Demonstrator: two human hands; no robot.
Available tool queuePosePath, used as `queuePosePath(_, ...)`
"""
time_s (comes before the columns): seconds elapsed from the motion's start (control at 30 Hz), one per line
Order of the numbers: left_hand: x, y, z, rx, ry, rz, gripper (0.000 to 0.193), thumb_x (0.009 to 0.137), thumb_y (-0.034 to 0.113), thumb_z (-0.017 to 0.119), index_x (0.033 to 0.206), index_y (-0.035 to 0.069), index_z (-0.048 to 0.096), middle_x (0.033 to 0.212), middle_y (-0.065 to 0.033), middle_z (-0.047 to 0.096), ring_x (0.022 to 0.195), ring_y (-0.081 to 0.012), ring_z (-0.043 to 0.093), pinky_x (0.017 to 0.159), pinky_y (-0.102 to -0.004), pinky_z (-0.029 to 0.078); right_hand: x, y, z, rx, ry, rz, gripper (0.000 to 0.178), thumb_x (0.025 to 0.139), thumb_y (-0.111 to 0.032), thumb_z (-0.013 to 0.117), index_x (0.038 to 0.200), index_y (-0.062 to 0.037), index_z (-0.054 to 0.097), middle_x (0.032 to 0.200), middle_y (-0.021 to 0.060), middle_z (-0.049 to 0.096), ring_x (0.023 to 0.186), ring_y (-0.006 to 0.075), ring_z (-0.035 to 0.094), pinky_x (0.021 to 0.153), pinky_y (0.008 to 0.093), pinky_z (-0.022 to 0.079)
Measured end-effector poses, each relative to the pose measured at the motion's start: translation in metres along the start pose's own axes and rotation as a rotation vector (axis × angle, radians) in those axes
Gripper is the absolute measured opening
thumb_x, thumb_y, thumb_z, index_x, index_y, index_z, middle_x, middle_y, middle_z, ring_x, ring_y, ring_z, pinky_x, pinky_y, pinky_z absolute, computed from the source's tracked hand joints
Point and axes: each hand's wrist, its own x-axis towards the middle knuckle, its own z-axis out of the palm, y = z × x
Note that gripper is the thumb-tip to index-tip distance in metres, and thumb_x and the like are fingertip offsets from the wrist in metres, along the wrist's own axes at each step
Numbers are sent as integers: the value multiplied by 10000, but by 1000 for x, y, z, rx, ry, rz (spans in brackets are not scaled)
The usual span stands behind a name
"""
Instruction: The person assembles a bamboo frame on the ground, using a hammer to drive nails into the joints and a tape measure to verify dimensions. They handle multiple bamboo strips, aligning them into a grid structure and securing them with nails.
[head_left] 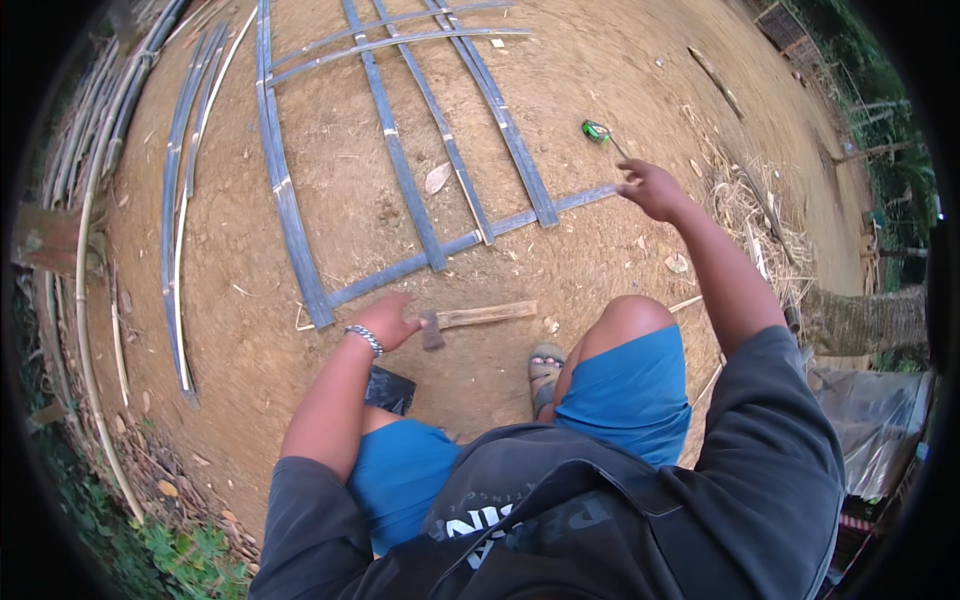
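Observation:
A hatchet lies on the dirt between my feet, its dark head (432, 332) at the left and its pale wooden handle (490, 314) pointing right. My left hand (384, 320), with a chain bracelet at the wrist, is beside that head, fingers apart and nothing visible in them. To the right, my right hand (652, 190) hovers by the end of a dark crosswise slat (590, 198), fingers loosely parted. Just beyond it is a green tape measure (595, 131); a thin dark strip runs from it toward my fingertips. Several long slats (400, 180) meet the crosswise one.
Two more slats (400, 42) cross the far end of the grid. Loose strips (180, 220) and a stack of poles (100, 140) lie at the left. A dark object (390, 390) sits by my left knee. Shavings (735, 195) and a stick (715, 82) lie at the right.

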Motion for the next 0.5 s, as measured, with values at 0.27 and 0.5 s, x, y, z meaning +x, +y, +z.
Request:
queuePosePath(0.27,26,39,16,115,-227,-15,639,897,440,711,1384,44,593,1396,-235,595,1296,-387,564,1106,-439,443,-94,89,1,-215,-429,260,637,885,-387,762,1431,-123,568,1259,199,693,1139,344,673,1000,425,513)
queuePosePath(0.5,45,30,48,52,-164,34,533,889,382,718,1279,26,648,1254,-224,660,1171,-390,622,1028,-452,488,6,126,38,-135,-267,217,601,903,-355,736,1426,-122,554,1285,190,679,1187,368,643,1024,441,505)
